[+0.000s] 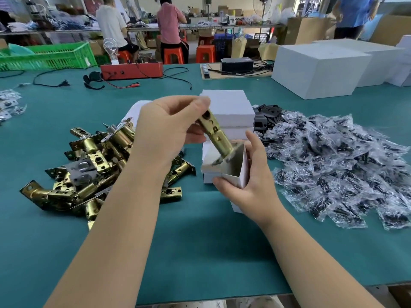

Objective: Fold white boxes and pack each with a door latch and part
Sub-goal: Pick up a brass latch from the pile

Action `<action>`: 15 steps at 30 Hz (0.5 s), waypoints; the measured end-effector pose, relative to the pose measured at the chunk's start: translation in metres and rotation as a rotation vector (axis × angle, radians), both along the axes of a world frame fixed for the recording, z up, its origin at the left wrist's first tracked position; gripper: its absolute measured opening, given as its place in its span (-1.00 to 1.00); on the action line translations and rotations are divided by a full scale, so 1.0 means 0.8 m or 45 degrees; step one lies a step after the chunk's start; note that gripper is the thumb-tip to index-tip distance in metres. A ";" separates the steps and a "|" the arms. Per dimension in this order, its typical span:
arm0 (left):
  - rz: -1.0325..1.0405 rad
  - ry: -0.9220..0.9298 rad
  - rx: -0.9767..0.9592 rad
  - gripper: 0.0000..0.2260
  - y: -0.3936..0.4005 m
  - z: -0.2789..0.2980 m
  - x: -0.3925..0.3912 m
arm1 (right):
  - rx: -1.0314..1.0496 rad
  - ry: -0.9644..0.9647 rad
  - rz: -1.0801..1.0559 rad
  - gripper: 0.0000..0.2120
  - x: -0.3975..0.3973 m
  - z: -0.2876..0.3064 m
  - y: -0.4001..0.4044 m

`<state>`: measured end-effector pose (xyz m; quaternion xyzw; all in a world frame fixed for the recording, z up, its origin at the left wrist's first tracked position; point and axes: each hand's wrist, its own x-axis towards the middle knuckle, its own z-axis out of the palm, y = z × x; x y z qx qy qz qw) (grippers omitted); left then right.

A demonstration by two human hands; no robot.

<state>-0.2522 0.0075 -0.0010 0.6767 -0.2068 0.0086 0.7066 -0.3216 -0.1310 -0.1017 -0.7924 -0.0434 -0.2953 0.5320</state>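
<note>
My left hand (169, 127) pinches the top end of a brass door latch (214, 134), which slants down with its lower end inside the open mouth of a small white box (238, 172). My right hand (251, 185) grips that box from below and from the right, holding it above the green table. A heap of brass latches (93, 165) lies to the left. To the right lies a pile of clear bags with black parts (338, 167). Closed white boxes (229, 110) are stacked behind the hands.
Loose black plates (266, 116) lie beside the stack. Large white cartons (320, 67) stand at the back right. A red device (131, 71) with cables and a green crate (46, 56) are at the back left. Bagged parts (9, 105) lie at the far left. People work at benches beyond.
</note>
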 end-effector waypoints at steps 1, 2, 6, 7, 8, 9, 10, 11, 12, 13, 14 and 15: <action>0.006 -0.013 0.051 -0.96 -0.004 -0.002 -0.003 | 0.003 -0.015 0.007 -0.17 0.001 0.000 0.000; 0.037 -0.051 0.109 -0.96 -0.008 -0.004 -0.006 | 0.009 -0.023 0.015 -0.17 0.002 0.000 0.000; 0.238 -0.252 0.219 -0.96 -0.018 -0.005 -0.015 | 0.012 -0.006 0.013 -0.16 0.004 0.000 0.000; 0.283 -0.292 0.246 -0.94 -0.020 -0.004 -0.017 | 0.009 -0.001 0.010 -0.16 0.004 -0.001 0.000; 0.329 -0.332 0.288 -0.94 -0.022 -0.003 -0.018 | 0.011 0.004 0.008 -0.16 0.004 -0.002 0.000; 0.369 -0.367 0.333 -0.93 -0.025 -0.002 -0.019 | 0.019 0.006 0.004 -0.15 0.005 -0.003 -0.001; 0.399 -0.389 0.364 -0.93 -0.028 -0.002 -0.020 | 0.030 0.009 -0.007 -0.12 0.005 -0.003 -0.001; 0.419 -0.399 0.375 -0.92 -0.031 -0.002 -0.021 | 0.042 0.011 -0.024 -0.08 0.006 -0.003 -0.001; 0.443 -0.422 0.384 -0.90 -0.035 -0.003 -0.023 | 0.059 0.009 -0.041 -0.06 0.007 -0.003 -0.001; 0.484 -0.482 0.412 -0.88 -0.039 -0.005 -0.026 | 0.073 0.004 -0.058 -0.06 0.007 -0.004 -0.001; 0.541 -0.574 0.454 -0.87 -0.043 -0.007 -0.029 | 0.079 -0.006 -0.074 -0.07 0.007 -0.004 0.000; 0.592 -0.663 0.488 -0.86 -0.048 -0.009 -0.034 | 0.071 -0.021 -0.091 -0.10 0.007 -0.005 0.001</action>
